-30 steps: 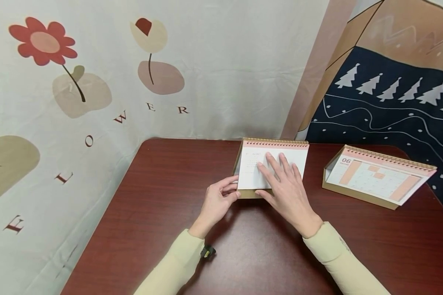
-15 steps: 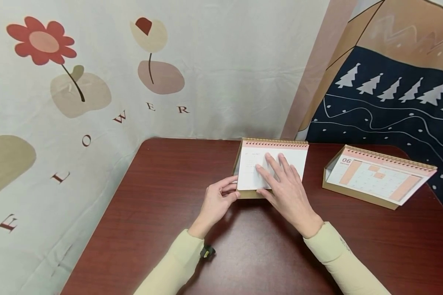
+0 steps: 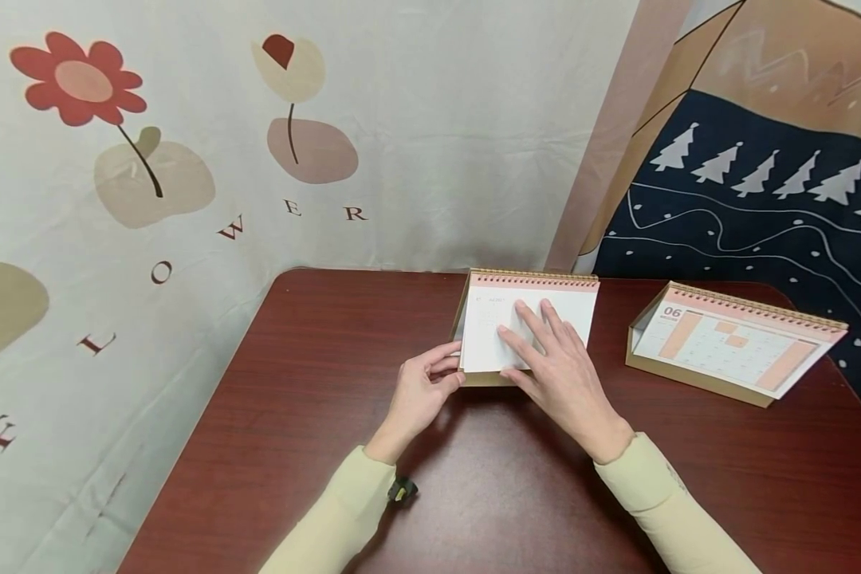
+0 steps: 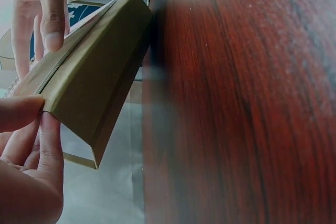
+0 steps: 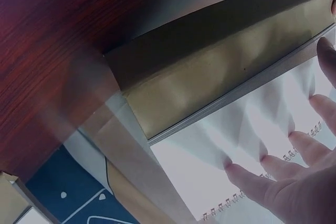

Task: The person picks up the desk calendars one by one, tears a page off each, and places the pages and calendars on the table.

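Observation:
A spiral-bound desk calendar (image 3: 482,339) stands at the table's far side, its white page with a pink top strip facing me. My left hand (image 3: 419,396) pinches the lower left corner of its cardboard stand; in the left wrist view the thumb lies on one face of the tan stand (image 4: 107,59) and fingers on the other. Spread over the page, my right hand (image 3: 565,381) touches it with extended fingertips, its thumb at the lower edge. The right wrist view shows those fingertips on the white page (image 5: 194,169), pointing toward the spiral binding.
A second desk calendar (image 3: 735,347), showing 06, stands to the right on the dark red wooden table (image 3: 316,383). A printed flower cloth (image 3: 430,119) hangs behind the table, with a navy tree-patterned cloth (image 3: 753,215) at the right. A small black object (image 3: 402,489) sits at the left cuff.
The right hand has shifted very slightly down, and the page's lower edge sits a little lower over the stand. The left hand keeps its place; the head view has turned slightly.

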`<state>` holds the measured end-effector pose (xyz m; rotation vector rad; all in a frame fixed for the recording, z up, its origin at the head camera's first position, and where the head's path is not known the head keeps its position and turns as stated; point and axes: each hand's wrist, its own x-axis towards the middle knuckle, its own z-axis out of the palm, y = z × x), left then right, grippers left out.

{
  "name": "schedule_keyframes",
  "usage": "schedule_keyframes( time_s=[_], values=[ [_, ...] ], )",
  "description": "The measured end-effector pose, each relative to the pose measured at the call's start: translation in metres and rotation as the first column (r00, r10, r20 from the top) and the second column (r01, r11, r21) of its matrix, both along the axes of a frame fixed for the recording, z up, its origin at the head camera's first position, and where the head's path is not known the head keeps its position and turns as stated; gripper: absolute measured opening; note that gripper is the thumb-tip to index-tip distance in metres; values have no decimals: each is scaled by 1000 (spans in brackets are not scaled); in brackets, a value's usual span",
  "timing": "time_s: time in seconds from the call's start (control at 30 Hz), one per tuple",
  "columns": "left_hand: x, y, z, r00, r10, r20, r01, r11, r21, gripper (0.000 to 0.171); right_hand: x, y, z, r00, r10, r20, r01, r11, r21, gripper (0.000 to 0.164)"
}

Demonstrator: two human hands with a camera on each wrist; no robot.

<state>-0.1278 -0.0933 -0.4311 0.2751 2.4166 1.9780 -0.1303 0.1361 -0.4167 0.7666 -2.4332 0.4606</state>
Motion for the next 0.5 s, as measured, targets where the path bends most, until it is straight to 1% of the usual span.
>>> schedule_keyframes(
  time_s=[0.2, 0.5],
  values=[
    [0, -1, 0, 1000, 1, 4, -1, 1000, -3, 46, 1, 2, 0, 1000, 12, 6, -12, 1000, 2, 60],
    [-1, -1, -1, 1000, -2, 7, 2, 1000, 11, 45, 1, 4, -3, 1000, 19, 7, -19, 999, 30, 55]
  ],
)
